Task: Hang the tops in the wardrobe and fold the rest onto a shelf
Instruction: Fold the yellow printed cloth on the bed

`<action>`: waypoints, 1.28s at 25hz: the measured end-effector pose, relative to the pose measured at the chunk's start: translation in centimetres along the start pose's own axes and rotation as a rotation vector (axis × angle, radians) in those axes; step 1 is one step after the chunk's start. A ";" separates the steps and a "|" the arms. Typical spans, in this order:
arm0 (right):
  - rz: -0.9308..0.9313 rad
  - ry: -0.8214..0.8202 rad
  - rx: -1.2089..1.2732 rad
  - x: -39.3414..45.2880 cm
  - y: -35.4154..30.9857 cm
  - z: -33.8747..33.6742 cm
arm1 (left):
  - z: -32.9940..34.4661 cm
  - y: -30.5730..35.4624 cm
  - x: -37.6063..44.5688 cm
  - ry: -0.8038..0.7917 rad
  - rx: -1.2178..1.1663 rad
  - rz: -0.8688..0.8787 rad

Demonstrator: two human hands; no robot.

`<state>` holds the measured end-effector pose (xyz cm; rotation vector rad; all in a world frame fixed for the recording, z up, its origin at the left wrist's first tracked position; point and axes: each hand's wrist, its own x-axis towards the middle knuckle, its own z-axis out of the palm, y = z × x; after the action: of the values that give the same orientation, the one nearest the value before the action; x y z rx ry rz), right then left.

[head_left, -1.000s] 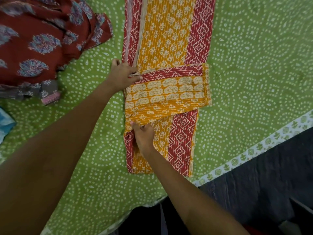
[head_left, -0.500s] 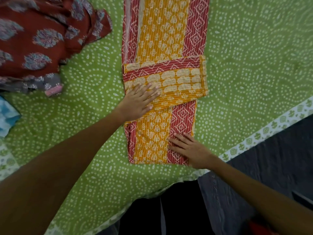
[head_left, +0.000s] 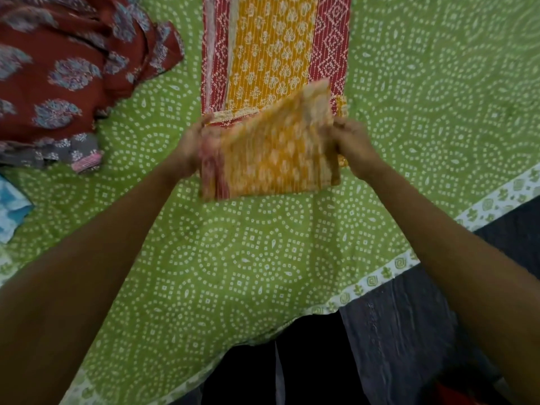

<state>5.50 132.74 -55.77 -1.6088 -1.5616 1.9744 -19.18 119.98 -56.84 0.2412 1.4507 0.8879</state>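
Above green dotted bedsheet (head_left: 263, 258), both hands' grips clamping yellow-red cloth (head_left: 271, 153) fold.

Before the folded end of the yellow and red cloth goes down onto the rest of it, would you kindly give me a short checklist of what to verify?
1. Left hand has a grip on the fold's left edge: ok.
2. Right hand has a grip on the right edge: ok.
3. Folded end of the yellow and red cloth is lifted off the green bedsheet: ok.
4. The cloth's flat length lies straight: ok.
5. Fold edges aligned: cannot tell, blurred.
6. Maroon garment lies apart from the cloth: ok.
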 end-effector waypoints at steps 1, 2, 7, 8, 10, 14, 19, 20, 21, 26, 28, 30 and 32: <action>0.072 0.124 0.177 1.2 -0.1 -0.6 | -0.2 0.1 0.3 0.029 -0.080 0.006; 0.140 0.185 0.319 2.0 0.3 -1.0 | -0.3 -0.1 0.5 0.085 -0.069 0.027; 0.191 0.136 0.183 0.6 4.6 -0.6 | 1.8 -3.7 -0.2 0.380 0.279 0.193; 0.158 0.148 0.141 0.2 5.0 -0.2 | 2.3 -4.2 -0.2 0.418 0.391 0.211; 0.071 0.244 0.122 -0.1 5.3 0.7 | 3.5 -4.2 0.0 0.536 0.426 0.244; -0.050 0.461 0.046 -1.6 5.6 2.4 | 4.4 -5.9 -2.5 0.606 0.214 0.305; 0.146 0.365 -0.027 -7.0 9.7 3.8 | 5.2 -9.7 -7.4 0.565 0.425 0.116; 0.125 0.383 -0.021 -6.5 9.4 3.8 | 5.1 -9.6 -6.9 0.575 0.449 0.153; 0.068 0.414 -0.060 -5.9 8.8 3.7 | 4.8 -9.5 -6.4 0.594 0.467 0.185; -0.064 0.357 -0.479 -4.3 9.4 3.7 | 3.2 -13.2 -5.5 0.623 0.577 0.119; -0.023 0.377 -0.524 -4.2 9.7 3.6 | 3.6 -12.5 -5.7 0.637 0.486 0.062; -0.082 0.468 -0.592 -4.6 8.9 2.9 | 3.3 -10.6 -5.3 0.750 0.696 0.216; -0.378 0.346 -1.009 -4.5 9.7 1.1 | 2.3 -8.5 -4.4 0.663 1.112 0.530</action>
<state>10.94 124.78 -60.60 -1.5734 -2.6145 0.6398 -13.27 112.25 -58.62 1.2957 2.4727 0.4696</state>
